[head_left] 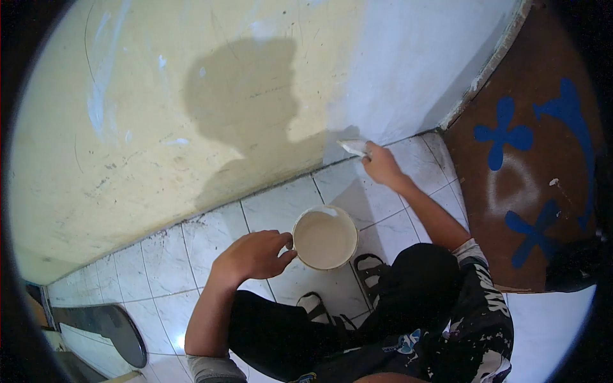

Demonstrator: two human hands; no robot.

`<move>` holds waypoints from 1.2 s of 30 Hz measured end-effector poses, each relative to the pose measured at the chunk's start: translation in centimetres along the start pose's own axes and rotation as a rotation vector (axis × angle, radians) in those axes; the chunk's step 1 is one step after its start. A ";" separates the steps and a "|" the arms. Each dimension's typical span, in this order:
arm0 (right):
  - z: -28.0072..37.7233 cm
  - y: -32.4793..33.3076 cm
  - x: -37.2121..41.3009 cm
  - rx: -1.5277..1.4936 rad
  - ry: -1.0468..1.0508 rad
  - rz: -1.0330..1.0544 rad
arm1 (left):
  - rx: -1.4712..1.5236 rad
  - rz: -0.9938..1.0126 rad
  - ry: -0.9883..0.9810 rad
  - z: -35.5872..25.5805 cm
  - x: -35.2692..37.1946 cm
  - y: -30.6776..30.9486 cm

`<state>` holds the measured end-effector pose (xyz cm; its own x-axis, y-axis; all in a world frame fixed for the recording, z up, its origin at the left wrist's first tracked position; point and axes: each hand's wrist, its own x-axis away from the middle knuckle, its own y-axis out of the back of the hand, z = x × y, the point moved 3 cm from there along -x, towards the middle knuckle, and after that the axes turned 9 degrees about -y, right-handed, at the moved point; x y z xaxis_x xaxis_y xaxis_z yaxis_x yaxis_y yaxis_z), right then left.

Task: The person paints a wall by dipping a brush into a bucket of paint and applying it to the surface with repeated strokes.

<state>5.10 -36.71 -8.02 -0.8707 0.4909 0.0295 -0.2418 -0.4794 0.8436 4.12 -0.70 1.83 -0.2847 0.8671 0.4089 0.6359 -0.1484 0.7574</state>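
The right hand (384,166) pinches the brush (353,147); best keep strokes light near the floor (284,202). The left hand's (253,255) fingers curl together at the bucket's (325,237) rim.

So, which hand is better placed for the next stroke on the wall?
Probably the right hand: it holds the brush by the wall, while the left hand is at the rim of the bucket.
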 end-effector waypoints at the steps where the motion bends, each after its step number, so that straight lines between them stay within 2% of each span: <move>1: 0.2 1.5 0.3 0.008 -0.006 0.019 | 0.000 -0.014 -0.013 0.0 0.2 -0.1; 3: 0.7 3.6 1.0 0.028 0.036 0.176 | 0.012 -0.019 -0.019 0.0 0.6 -0.3; 6: 2.0 6.3 2.6 0.006 -0.017 0.325 | 0.019 -0.018 0.038 0.0 0.8 -0.2; 10: -2.0 4.6 4.3 -0.196 0.044 0.377 | 0.055 0.091 0.079 0.6 -0.7 -0.9; 12: -4.0 3.6 5.2 -0.267 0.023 0.494 | 0.114 0.195 0.169 1.1 -1.7 -1.4; 17: -8.6 1.4 5.7 -0.375 -0.143 0.382 | 0.094 0.292 0.249 2.7 -4.1 -3.3; 19: -10.3 0.1 4.4 -0.206 0.047 0.062 | 0.143 0.286 0.285 3.0 -4.8 -4.0; 21: -11.0 -0.4 3.2 -0.215 0.025 0.047 | 0.126 0.290 0.365 2.8 -5.8 -4.7; 23: -10.9 -0.6 2.3 -0.222 0.005 0.042 | 0.158 0.196 0.407 3.6 -6.4 -6.6; 25: -11.0 -1.2 1.6 -0.327 -0.078 0.143 | 0.276 0.100 0.484 3.9 -6.8 -8.5; 27: -11.6 -2.6 1.5 -0.408 -0.099 0.181 | 0.309 0.130 0.514 5.4 -7.0 -10.4; 29: -12.2 -3.9 1.8 -0.471 -0.118 0.216 | 0.647 0.115 0.632 7.4 -7.2 -12.4; 32: -12.4 -3.9 1.6 -0.450 -0.022 0.131 | 0.747 0.083 0.612 7.7 -8.3 -12.2; 34: -11.9 -2.1 0.0 -0.303 0.077 0.067 | 0.829 0.022 0.570 8.8 -8.4 -13.1; 36: -10.4 0.3 -2.3 -0.291 0.071 0.035 | 0.872 -0.018 0.593 9.0 -8.3 -14.0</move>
<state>2.62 -45.56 -13.37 -0.9062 0.4227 0.0097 -0.3141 -0.6885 0.6537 4.01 -1.53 -16.67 -0.4548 0.4598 0.7627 0.8569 0.4593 0.2340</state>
